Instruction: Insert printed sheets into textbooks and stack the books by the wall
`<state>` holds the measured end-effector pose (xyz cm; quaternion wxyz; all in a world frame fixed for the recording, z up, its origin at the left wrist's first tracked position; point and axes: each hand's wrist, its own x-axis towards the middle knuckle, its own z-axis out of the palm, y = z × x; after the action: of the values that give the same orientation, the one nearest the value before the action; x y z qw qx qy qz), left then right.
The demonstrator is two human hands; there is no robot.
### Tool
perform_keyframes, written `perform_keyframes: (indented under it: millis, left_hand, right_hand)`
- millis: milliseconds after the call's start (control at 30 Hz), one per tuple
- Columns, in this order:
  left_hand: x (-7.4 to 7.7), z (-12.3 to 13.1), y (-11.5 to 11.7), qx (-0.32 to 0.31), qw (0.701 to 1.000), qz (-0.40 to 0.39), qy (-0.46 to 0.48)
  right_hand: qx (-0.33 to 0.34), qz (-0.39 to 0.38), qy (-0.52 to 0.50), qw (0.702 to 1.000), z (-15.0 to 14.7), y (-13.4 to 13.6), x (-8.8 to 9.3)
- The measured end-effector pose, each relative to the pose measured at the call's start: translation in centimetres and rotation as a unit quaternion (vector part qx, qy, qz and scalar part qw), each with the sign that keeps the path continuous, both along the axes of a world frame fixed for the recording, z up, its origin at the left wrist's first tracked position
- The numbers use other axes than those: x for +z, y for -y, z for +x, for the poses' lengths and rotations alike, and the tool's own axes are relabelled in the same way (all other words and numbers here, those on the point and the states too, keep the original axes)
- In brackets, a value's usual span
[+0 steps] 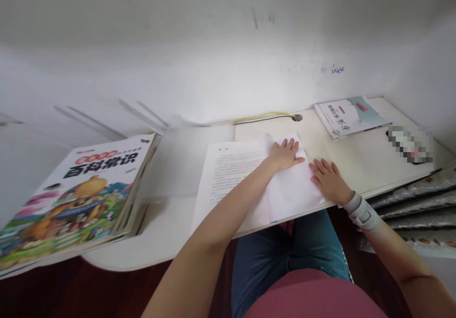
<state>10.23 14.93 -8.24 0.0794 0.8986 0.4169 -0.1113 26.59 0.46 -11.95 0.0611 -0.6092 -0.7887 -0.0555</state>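
Left hand (285, 154), right hand (329, 180) press paper (294, 194).

Paper (292, 189) partly hidden, pixelated item (410, 143)

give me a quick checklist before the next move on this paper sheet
left hand flat on the paper sheet: ok
right hand on the sheet: not ok, it sits at the sheet's edge, mostly on the desk
illustrated book apart from the sheet: ok
wrist brace off the sheet: ok
printed text readable: cannot tell, too blurred
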Motion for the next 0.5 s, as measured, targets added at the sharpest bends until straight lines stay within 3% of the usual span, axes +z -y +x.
perform_keyframes:
  millis: [200,333,500]
  left_hand:
    - [1.3,0.0,-1.1,-0.021,0.999,0.019,0.021]
    - [1.1,-0.1,-2.5,-0.061,0.998,0.029,0.015]
    - [0.9,0.6,-3.7,-0.064,0.997,0.045,0.009]
  right_hand:
    - [0.003,-0.003,0.004,1.0,0.1,0.0,-0.1]
    - [0.0,-0.009,0.006,1.0,0.2,0.0,-0.2]
    - [0.0,-0.014,0.003,1.0,0.1,0.0,-0.2]
